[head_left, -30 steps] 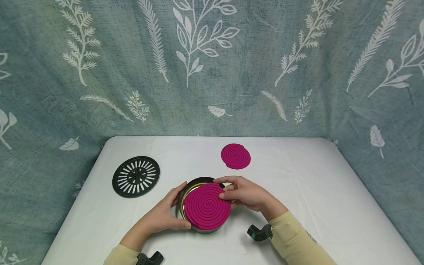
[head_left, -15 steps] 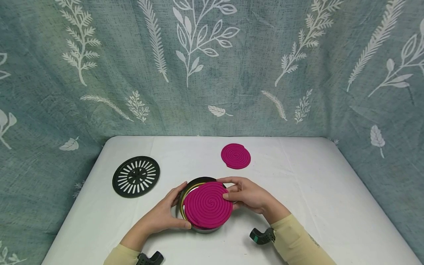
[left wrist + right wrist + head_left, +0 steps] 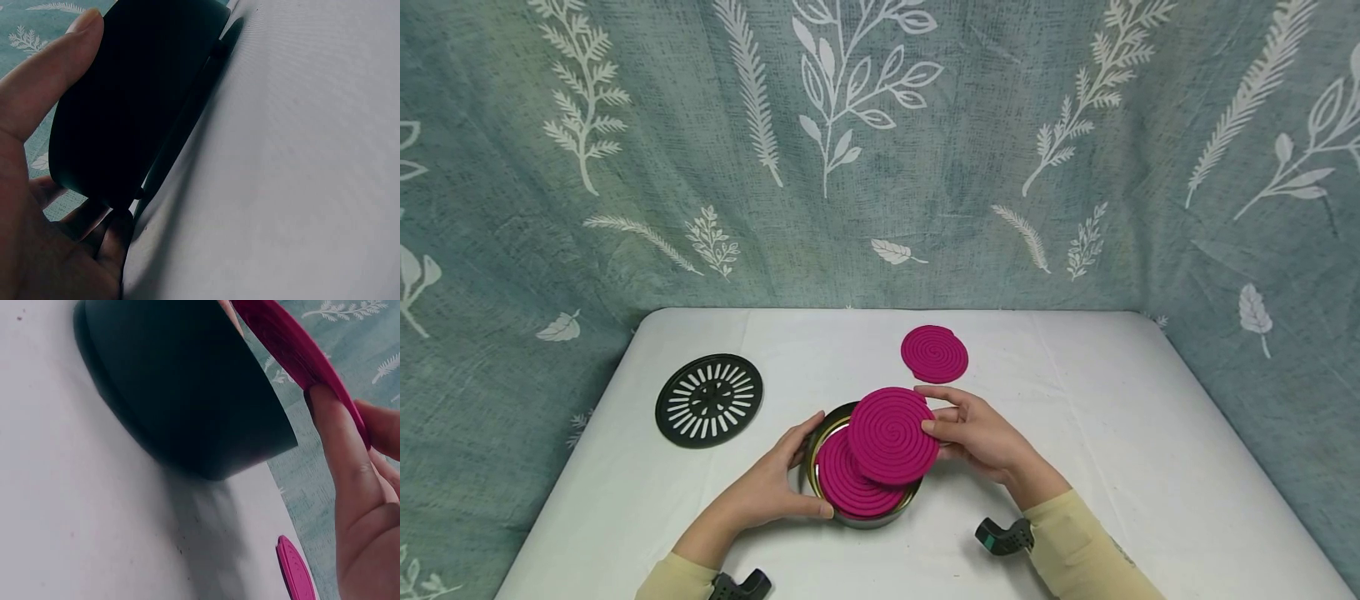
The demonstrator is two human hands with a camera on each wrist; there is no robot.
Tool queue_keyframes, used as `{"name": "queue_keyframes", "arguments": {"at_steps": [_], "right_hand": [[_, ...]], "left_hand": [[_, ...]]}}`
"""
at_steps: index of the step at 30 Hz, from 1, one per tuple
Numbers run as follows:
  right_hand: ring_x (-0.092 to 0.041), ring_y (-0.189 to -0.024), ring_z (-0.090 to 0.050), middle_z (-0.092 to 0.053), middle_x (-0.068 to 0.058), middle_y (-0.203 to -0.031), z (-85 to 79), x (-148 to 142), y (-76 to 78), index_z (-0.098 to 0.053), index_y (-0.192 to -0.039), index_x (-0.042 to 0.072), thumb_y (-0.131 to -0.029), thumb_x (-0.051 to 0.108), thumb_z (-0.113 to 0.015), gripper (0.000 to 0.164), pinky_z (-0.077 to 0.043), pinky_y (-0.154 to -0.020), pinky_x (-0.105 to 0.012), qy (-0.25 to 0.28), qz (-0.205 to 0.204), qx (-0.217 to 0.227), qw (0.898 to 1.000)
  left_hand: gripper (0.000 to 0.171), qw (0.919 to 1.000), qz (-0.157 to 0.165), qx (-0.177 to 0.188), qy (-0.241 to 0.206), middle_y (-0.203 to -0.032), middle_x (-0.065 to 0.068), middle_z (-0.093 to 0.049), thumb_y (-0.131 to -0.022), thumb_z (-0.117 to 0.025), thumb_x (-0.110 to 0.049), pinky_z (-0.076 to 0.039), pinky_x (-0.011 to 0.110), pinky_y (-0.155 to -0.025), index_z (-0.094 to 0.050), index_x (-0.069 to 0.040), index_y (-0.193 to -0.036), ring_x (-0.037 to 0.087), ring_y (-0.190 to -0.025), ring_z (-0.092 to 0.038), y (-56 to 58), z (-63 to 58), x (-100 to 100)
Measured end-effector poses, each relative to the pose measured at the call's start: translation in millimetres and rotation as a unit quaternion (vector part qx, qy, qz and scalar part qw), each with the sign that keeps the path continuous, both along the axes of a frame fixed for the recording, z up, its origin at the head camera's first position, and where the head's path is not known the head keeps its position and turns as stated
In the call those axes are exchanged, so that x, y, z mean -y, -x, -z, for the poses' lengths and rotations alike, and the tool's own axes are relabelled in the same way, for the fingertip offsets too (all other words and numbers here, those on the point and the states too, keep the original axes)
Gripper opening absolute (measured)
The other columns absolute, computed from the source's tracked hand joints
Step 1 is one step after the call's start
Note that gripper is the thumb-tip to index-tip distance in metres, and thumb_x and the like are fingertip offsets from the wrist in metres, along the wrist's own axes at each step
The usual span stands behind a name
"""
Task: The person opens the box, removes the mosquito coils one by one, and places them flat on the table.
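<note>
My right hand (image 3: 977, 435) pinches a magenta mosquito coil (image 3: 891, 442) by its right edge, thumb on top. This coil is raised and tilted over a round dark tin (image 3: 867, 522). Inside the tin lies another magenta coil (image 3: 850, 487), partly covered by the raised one. My left hand (image 3: 771, 483) holds the tin's left side, thumb at the front and fingers behind. In the left wrist view the tin's dark wall (image 3: 137, 94) sits between thumb and fingers. The right wrist view has the held coil (image 3: 300, 347) apart from the tin's rim.
A black slotted round lid (image 3: 708, 401) lies at the left on the white table (image 3: 1075, 400). Behind the tin, another magenta coil (image 3: 934, 354) lies flat. A patterned green curtain (image 3: 880, 233) hangs beyond the table's far edge.
My right hand has lifted the upper coil and moved it right and away from me, uncovering the coil in the tin. My left hand and the tin stay put.
</note>
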State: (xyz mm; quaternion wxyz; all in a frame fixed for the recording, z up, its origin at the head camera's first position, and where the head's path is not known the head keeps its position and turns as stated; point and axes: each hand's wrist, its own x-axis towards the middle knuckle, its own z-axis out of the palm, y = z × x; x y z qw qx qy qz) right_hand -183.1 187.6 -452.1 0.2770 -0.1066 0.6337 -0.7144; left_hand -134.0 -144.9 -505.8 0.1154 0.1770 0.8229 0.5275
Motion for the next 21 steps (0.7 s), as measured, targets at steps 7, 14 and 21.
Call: {"name": "queue_keyframes", "arguments": {"at_steps": [7, 14, 21], "right_hand": [[-0.018, -0.075, -0.07, -0.068, -0.019, -0.107, 1.8, -10, 4.5, -0.036, -0.151, 0.01, -0.094, 0.006, -0.067, 0.065, -0.062, -0.068, -0.033, 0.006, 0.051, -0.008, 0.999], [-0.018, -0.076, -0.071, -0.068, -0.019, -0.109, 4.4, -23, 10.5, -0.034, -0.152, 0.01, -0.094, 0.006, -0.067, 0.067, -0.062, -0.068, -0.031, 0.014, 0.09, -0.013, 0.996], [-0.016, -0.075, -0.07, -0.069, -0.018, -0.11, 5.2, -35, 16.4, -0.033, -0.152, 0.01, -0.095, 0.006, -0.066, 0.066, -0.062, -0.067, -0.029, 0.013, 0.123, -0.012, 0.992]], "left_hand": [[0.126, 1.0, -0.003, 0.002, -0.004, -0.155, 0.0, -0.032, -0.057, -0.095, -0.047, -0.033, 0.04, -0.115, -0.024, -0.023, -0.158, 0.019, -0.139, -0.037, -0.6, -0.9, 0], [0.126, 0.9999, -0.004, 0.014, 0.0, -0.155, 0.001, -0.032, -0.057, -0.095, -0.048, -0.032, 0.04, -0.115, -0.023, -0.024, -0.158, 0.02, -0.14, -0.037, 0.4, -0.6, -1], [0.126, 0.9998, -0.002, 0.021, -0.006, -0.156, 0.003, -0.031, -0.058, -0.095, -0.046, -0.03, 0.044, -0.116, -0.023, -0.024, -0.159, 0.024, -0.139, -0.038, -0.2, -1.6, -1]]}}
